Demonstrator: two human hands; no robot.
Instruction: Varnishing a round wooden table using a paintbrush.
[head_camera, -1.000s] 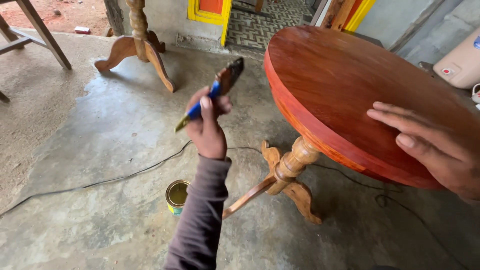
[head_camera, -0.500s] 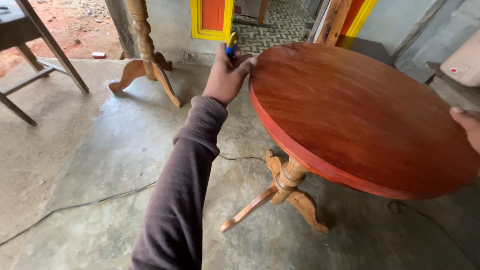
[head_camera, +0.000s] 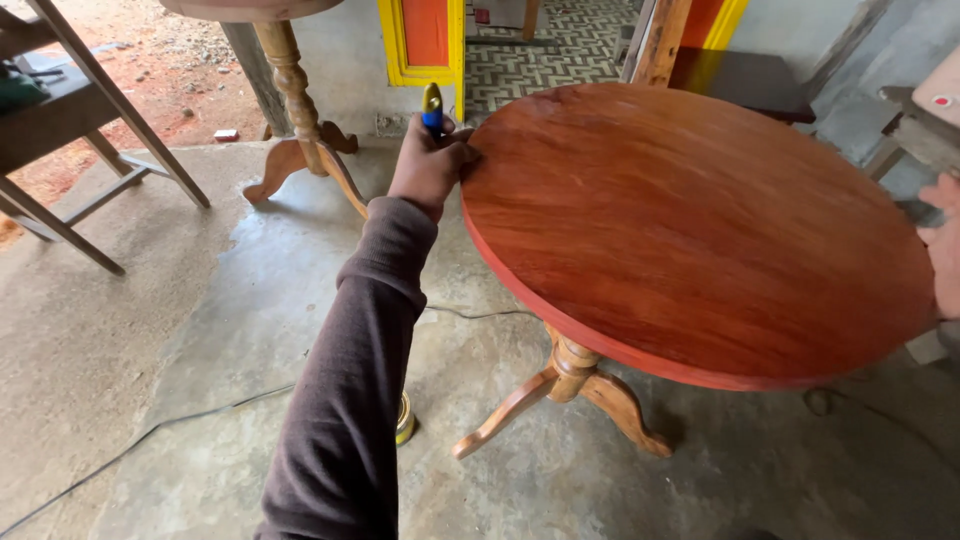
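Observation:
A round wooden table (head_camera: 700, 230) with a glossy red-brown top stands on a turned, unstained pedestal (head_camera: 570, 375). My left hand (head_camera: 430, 165), in a dark long sleeve, grips a paintbrush with a blue and yellow handle (head_camera: 432, 107) and holds it at the table's far-left edge; the bristles are hidden behind the hand. My right hand (head_camera: 942, 245) rests on the table's right rim, only partly in view at the frame edge.
A small tin can (head_camera: 404, 418) sits on the concrete floor beside my left arm. A black cable (head_camera: 200, 410) runs across the floor. Another unstained pedestal table (head_camera: 290, 110) stands behind, a wooden frame (head_camera: 80, 150) at left, a dark table (head_camera: 745, 85) at the back.
My left hand has carried the brush from mid-air over the floor up to the table's far-left edge. My right hand slid from the tabletop to the right rim. The view shifted so the whole top shows.

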